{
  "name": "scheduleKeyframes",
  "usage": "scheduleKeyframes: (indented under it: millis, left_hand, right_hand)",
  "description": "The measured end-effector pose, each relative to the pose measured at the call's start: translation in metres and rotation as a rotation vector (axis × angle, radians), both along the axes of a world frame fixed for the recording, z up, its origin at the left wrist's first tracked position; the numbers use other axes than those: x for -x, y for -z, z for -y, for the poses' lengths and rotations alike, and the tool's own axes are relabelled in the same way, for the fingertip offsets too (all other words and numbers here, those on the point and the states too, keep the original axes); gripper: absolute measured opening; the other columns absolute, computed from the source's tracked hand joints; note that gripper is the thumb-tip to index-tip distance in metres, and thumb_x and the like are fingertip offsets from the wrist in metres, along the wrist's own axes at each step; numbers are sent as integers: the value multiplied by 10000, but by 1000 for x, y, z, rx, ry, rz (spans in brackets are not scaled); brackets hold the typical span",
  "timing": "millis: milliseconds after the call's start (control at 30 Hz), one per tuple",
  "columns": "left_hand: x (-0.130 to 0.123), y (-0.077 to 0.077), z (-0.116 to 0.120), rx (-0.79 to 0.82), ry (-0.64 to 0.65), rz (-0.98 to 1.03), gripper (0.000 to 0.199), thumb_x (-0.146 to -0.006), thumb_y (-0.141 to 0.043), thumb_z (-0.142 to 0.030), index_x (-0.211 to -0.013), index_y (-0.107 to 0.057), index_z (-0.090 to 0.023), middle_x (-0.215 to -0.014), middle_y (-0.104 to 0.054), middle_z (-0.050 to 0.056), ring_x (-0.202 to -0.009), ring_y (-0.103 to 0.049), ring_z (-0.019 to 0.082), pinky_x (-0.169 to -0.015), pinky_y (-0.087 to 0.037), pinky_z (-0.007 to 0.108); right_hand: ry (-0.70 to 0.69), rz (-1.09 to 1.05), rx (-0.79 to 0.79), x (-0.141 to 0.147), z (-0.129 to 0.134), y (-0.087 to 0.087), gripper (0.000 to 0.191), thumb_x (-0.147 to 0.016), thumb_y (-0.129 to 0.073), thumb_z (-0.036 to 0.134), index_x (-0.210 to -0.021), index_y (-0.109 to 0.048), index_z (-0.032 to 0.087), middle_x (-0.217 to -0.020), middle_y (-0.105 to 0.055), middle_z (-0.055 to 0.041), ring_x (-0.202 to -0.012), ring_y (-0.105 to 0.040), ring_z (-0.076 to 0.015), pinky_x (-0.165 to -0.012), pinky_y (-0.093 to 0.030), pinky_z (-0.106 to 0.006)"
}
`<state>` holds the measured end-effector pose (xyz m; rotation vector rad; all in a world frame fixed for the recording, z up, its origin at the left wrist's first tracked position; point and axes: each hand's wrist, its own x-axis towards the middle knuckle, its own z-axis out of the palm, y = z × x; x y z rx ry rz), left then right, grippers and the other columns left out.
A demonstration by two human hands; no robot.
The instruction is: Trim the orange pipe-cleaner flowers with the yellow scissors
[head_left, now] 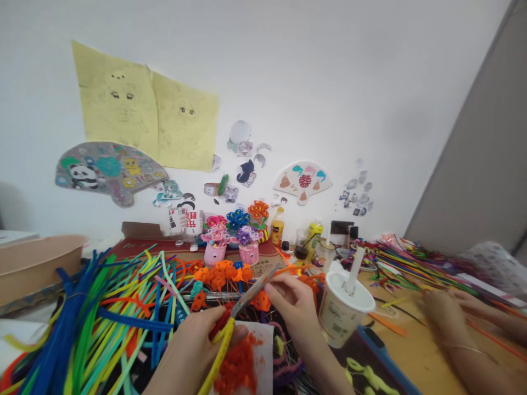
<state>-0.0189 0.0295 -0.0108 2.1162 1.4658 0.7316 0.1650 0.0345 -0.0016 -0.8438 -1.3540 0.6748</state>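
In my left hand point(201, 334) is a pair of scissors point(249, 295) with red and yellow at the handle, the blades pointing up and to the right. Close to the blade tips, my right hand point(294, 304) pinches an orange pipe cleaner point(294, 269). The pipe cleaner lies along the upper blade; I cannot tell whether it sits between the blades. Under my hands, a white sheet point(265, 351) carries orange fuzzy bits point(236, 365). Just beyond, orange pipe-cleaner flowers point(222, 274) form a cluster.
Bundled pipe cleaners point(74, 307) spread across the left. A lidded drink cup point(341, 312) with a straw stands right of my right hand. Another person's hands point(447, 315) work at the far right. Finished flower pots point(214, 254) and bottles point(278, 226) line the wall.
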Motion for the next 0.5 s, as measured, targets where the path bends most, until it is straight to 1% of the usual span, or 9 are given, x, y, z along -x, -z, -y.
scheduleKeyframes:
  millis: [133,200,267,333,433,500]
  left_hand:
    - [0,2,6,-58,-54,22,265,-831,-437,-494,-749,-492,-248,-658,-587,-13,-596,-568,178,-538,-376,237]
    - [-1,5,8,-83,-83,64,263,-855,-386,-502,-806,-466,-256,-652,-581,-20,-583,-567,178,-533,-379,242]
    - [-2,8,7,-64,-84,86,281,-868,-349,-514,-817,-454,-259,-637,-584,-23,-562,-567,178,-537,-385,251]
    - [-2,7,6,-35,-80,81,295,-865,-349,-530,-803,-450,-260,-648,-597,-15,-571,-575,185,-544,-388,260]
    - [-4,4,5,-6,-56,34,289,-842,-405,-535,-793,-460,-255,-710,-617,10,-645,-596,216,-586,-400,282]
    - [-4,1,6,-4,-47,-5,285,-844,-410,-523,-802,-474,-249,-767,-632,34,-704,-607,237,-623,-408,299]
  right_hand:
    - [70,88,-23,-2,0,1,209,-805,-654,352,-730,-674,158,-726,-672,-53,-694,-635,-191,-659,-523,-287]
    - [83,91,-11,-2,1,0,209,-808,-651,350,-734,-672,156,-718,-670,-50,-685,-635,-189,-648,-521,-280]
    - [89,83,1,-2,2,-1,209,-810,-648,351,-738,-667,155,-710,-664,-44,-675,-633,-186,-628,-518,-271]
    - [84,89,4,-1,2,-2,208,-816,-641,348,-742,-663,155,-712,-662,-45,-673,-630,-185,-623,-518,-270]
    - [49,97,-8,-1,2,-3,190,-828,-625,333,-768,-667,157,-732,-667,-50,-702,-637,-197,-653,-525,-288]
    - [22,101,-15,-1,2,-3,171,-838,-613,316,-798,-671,160,-739,-661,-47,-744,-640,-210,-685,-523,-302]
